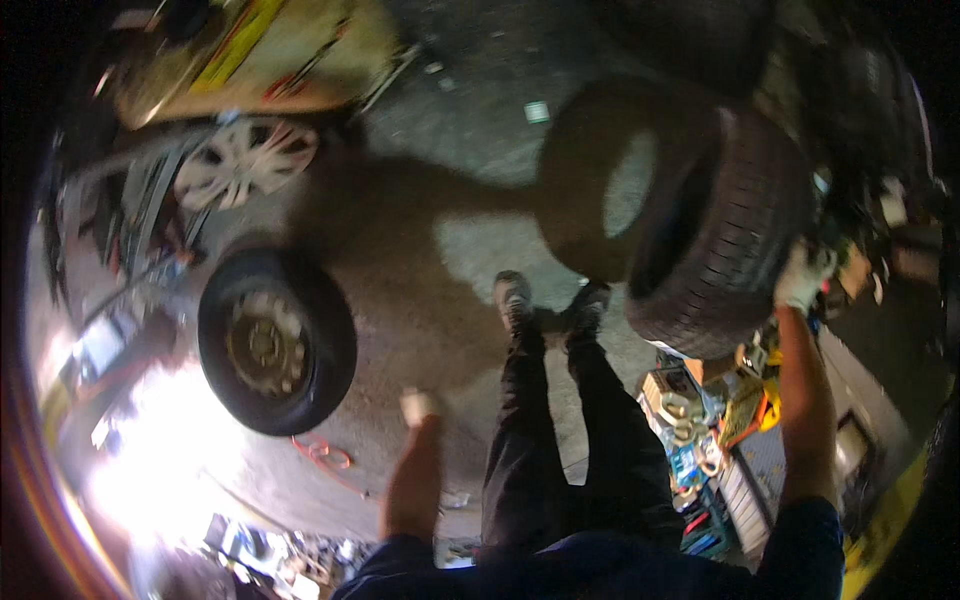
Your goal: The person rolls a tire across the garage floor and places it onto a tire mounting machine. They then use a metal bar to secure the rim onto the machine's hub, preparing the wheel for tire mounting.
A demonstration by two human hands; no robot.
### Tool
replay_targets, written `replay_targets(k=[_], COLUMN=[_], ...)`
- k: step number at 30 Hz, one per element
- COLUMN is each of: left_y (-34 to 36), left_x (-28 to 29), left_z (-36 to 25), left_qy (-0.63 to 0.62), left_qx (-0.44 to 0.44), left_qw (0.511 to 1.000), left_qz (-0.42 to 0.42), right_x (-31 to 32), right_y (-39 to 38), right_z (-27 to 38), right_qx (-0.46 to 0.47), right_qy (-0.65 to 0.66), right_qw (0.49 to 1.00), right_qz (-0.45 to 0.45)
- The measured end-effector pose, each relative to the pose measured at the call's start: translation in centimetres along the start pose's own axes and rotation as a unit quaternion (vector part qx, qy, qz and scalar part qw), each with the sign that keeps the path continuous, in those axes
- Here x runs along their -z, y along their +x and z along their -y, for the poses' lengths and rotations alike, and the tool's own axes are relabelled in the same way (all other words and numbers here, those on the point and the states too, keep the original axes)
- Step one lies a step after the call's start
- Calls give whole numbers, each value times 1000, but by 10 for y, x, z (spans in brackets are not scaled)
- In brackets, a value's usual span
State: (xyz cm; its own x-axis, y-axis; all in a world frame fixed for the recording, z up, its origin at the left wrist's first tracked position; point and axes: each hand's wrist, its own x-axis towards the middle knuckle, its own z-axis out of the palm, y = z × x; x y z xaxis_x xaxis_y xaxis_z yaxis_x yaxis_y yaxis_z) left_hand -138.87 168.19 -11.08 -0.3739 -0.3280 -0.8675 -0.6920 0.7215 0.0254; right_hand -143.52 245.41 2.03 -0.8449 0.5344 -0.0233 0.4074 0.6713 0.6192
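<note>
My right hand (803, 277), in a pale glove, grips the tread edge of a bare black tyre (725, 235) held up off the ground at the right. The tyre casts a ring-shaped shadow (600, 190) on the concrete. My left hand (419, 405), also gloved, hangs low at my side with its fingers curled and nothing in it. To its left a wheel with a tyre and a dull steel rim (275, 342) stands upright on the floor, apart from the hand. My dark trouser legs and shoes (553, 305) stand in the middle.
A silver wheel cover (246, 162) lies at the upper left below a yellow machine (255, 55). Tools and boxes (705, 440) crowd the floor at the lower right. An orange cord (325, 455) lies near the standing wheel. Strong glare fills the lower left.
</note>
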Motion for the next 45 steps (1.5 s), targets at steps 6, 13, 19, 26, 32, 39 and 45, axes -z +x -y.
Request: replay_targets(k=[6, 13, 19, 26, 32, 39, 45], left_y=[-166, -166, -106, -165, -226, -216, -164], left_x=[-129, -127, -167, -114, -43, 55, 67], left_z=[-361, -477, -458, -503, -506, -491, -565], left_qy=[-236, -237, -420, -509, -608, -640, -652], left_qx=[-259, -202, -24, 36, -12, 14, 28], left_qw=[900, 902, 870, 812, 700, 682, 707], left_qz=[260, 298, 256, 283, 375, 352, 273], right_x=[97, 121, 134, 174, 209, 326, 383], right_y=[-10, -58, -36, 33, 120, 205, 186], right_z=[53, 73, 82, 61, 68, 184, 206], right_qx=[-265, -262, -256, -196, -33, 260, 322], right_qy=[513, 544, 619, 581, 562, 532, 672], right_qw=[816, 797, 741, 729, 758, 743, 655], right_qz=[-27, 18, 51, 304, 329, 311, 123])
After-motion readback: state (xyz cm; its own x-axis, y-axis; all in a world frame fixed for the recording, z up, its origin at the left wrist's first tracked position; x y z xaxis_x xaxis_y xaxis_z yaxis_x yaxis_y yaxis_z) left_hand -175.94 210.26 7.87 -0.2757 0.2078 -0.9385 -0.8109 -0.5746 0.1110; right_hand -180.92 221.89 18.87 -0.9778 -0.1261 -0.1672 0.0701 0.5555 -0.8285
